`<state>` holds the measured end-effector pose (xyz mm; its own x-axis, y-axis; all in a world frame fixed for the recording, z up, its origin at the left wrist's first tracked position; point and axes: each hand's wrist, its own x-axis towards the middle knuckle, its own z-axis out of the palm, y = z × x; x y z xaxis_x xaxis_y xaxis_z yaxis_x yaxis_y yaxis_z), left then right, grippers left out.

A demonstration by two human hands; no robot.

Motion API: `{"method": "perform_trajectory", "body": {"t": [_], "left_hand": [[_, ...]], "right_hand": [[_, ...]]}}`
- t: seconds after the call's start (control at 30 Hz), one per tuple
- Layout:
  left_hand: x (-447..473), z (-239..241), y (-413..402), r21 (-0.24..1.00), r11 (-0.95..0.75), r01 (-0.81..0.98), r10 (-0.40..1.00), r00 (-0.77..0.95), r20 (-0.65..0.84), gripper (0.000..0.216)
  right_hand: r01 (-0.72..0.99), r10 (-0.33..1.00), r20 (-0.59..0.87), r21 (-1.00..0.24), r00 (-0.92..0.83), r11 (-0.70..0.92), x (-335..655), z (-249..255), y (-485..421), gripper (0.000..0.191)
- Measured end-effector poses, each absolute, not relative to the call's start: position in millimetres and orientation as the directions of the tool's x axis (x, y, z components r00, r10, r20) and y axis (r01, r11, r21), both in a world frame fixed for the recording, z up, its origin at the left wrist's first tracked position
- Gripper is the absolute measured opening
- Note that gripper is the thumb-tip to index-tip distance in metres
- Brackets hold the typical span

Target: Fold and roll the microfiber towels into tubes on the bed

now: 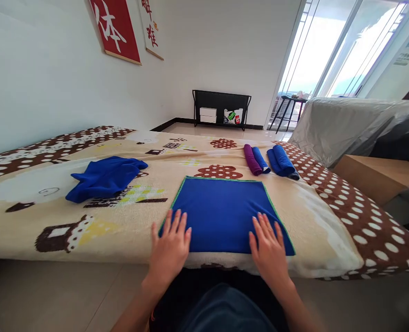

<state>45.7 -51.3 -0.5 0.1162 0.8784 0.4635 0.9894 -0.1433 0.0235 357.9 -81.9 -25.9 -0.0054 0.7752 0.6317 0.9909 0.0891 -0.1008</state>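
A blue cloth [221, 210] with green stitched edges lies spread flat near the front edge of the bed. On its left side rests my left hand [171, 242], palm down with the fingers apart. My right hand [268, 242] lies flat on the right part of the same cloth, fingers stretched out. Neither hand grips anything. A second blue cloth [105, 177] lies crumpled on the blanket to the left, apart from my hands. Beyond the flat cloth, to the right, are a purple rolled cloth [252, 159] and several blue rolled cloths [281, 160].
A cream blanket [138, 235] with brown dotted borders covers the bed. A cardboard box [381, 177] and a sheet-covered piece of furniture [350, 124] stand at the right. Against the far wall is a black rack [221, 106]; a black stool [289, 110] stands by the window.
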Motion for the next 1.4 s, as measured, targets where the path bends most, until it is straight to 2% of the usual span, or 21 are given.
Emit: {"method": "perform_trajectory", "body": {"t": [0.13, 0.23, 0.33, 0.43, 0.6, 0.67, 0.8, 0.87, 0.93, 1.17, 1.4], "left_hand": [[112.1, 19.3, -30.3, 0.02, -0.42, 0.907, 0.849, 0.385, 0.362, 0.052], [132.1, 18.3, -9.1, 0.082, -0.512, 0.855, 0.833, 0.471, 0.292, 0.053], [103.3, 7.2, 6.3, 0.134, -0.39, 0.911, 0.896, 0.342, 0.284, 0.053], [48.9, -3.1, 9.8, 0.15, -0.237, 0.96, 0.937, 0.185, 0.295, 0.055], [19.8, 7.0, 7.0, 0.115, -0.155, 0.981, 0.973, 0.132, 0.19, 0.056], [44.4, 20.7, 17.4, 0.1, -0.205, 0.974, 0.971, 0.189, 0.146, 0.056], [114.7, 41.8, 72.7, 0.14, -0.444, 0.885, 0.894, 0.447, 0.01, 0.061], [135.8, 41.8, 107.9, 0.158, -0.469, 0.869, 0.876, 0.48, -0.04, 0.06], [137.6, 35.6, 137.5, 0.165, -0.44, 0.883, 0.891, 0.452, -0.047, 0.059], [69.3, 9.5, 172.1, 0.178, -0.244, 0.953, 0.969, 0.233, 0.078, 0.063], [61.8, 3.5, 175.5, 0.196, -0.195, 0.961, 0.978, 0.176, 0.111, 0.064]], "right_hand": [[0.926, 0.832, 0.503, -0.146, -0.233, 0.347, 296.8, 3.8, -48.3, 0.048], [0.897, 0.88, 0.375, -0.214, -0.291, 0.388, 290.2, 5.6, -19.7, 0.049], [0.938, 0.934, 0.304, -0.229, -0.186, 0.261, 331.7, -5.5, -7.1, 0.054], [0.974, 0.955, 0.296, -0.209, -0.02, 0.086, 390.6, -17.1, -10.6, 0.058], [0.989, 0.967, 0.251, -0.147, 0.039, -0.002, 408.4, -15.9, -5.7, 0.061], [0.983, 0.977, 0.209, -0.167, -0.04, 0.076, 378.9, -6.7, 11.6, 0.064], [0.881, 0.915, 0.104, -0.246, -0.39, 0.403, 311.0, 11.2, 64.5, 0.06], [0.856, 0.893, 0.093, -0.253, -0.441, 0.45, 297.2, 14.1, 90.8, 0.059], [0.877, 0.914, 0.094, -0.258, -0.396, 0.406, 305.0, 12.9, 111.0, 0.06], [0.963, 0.995, 0.093, -0.263, -0.042, 0.065, 409.8, 2.5, 128.5, 0.067], [0.962, 0.992, 0.118, -0.272, 0.037, -0.004, 428.4, -4.4, 129.1, 0.064]]}}
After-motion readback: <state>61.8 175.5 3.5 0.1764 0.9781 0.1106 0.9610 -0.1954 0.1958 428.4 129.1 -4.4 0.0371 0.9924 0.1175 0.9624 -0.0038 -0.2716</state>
